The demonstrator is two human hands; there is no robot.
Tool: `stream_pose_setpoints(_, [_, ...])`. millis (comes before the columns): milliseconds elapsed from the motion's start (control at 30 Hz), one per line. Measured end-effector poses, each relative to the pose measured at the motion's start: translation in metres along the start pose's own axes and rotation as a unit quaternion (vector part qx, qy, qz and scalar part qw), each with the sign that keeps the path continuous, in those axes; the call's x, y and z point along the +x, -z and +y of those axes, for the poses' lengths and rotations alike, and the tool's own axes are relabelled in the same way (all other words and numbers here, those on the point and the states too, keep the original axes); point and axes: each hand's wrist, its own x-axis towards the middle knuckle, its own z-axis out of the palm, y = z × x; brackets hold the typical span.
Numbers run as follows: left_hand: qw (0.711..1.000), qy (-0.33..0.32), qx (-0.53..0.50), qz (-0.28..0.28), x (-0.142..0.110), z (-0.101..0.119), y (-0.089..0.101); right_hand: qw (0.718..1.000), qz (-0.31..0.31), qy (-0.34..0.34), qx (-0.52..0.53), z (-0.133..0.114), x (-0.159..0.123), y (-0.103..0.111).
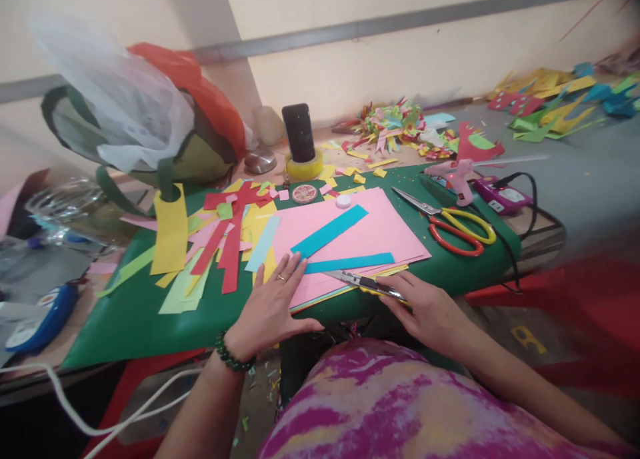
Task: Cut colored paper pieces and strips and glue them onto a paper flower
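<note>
My left hand (270,309) lies flat with fingers spread on the near left corner of a stack of pink paper (365,236) on a green mat (140,312). My right hand (425,309) is closed round a yellow utility knife (367,284), whose blade rests on the near edge of the pink sheets. Two blue paper strips (330,231) lie on the pink paper, one diagonal, one along the near edge.
Red and yellow scissors (453,229), a pink glue gun (453,176) and a purple device with a black cable sit at right. Coloured strips (220,239) pile at left. A phone (299,132) stands in a yellow tape roll. Bags stand at back left.
</note>
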Motion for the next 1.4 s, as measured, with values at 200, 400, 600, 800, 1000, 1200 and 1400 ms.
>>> stream_pose_setpoints(200, [1.000,-0.009,0.021,0.016,-0.003,0.001,-0.009,1.000,0.004,0.003,-0.003,-0.007,0.003,-0.004])
stream_pose_setpoints(400, [0.999,-0.004,0.019,0.030,-0.003,0.003,-0.011,1.000,-0.018,0.003,0.003,-0.012,0.008,-0.008])
stream_pose_setpoints(600, [1.000,-0.004,0.013,0.028,-0.002,0.004,-0.012,0.999,-0.030,0.012,-0.016,-0.022,0.015,-0.016])
stream_pose_setpoints(800, [1.000,-0.010,-0.021,0.007,-0.005,-0.002,-0.001,0.999,-0.042,0.011,-0.028,-0.024,0.017,-0.017])
stream_pose_setpoints(1000, [0.999,0.000,-0.032,-0.037,-0.010,-0.022,0.006,0.998,-0.060,0.005,-0.023,-0.025,0.019,-0.014])
stream_pose_setpoints(1200, [0.999,0.007,-0.026,-0.042,-0.009,-0.020,0.006,0.997,-0.074,0.000,-0.029,-0.032,0.021,-0.018])
stream_pose_setpoints(1400, [0.998,0.016,-0.037,-0.047,-0.009,-0.021,0.007,0.996,-0.091,0.008,0.008,-0.037,0.022,-0.015])
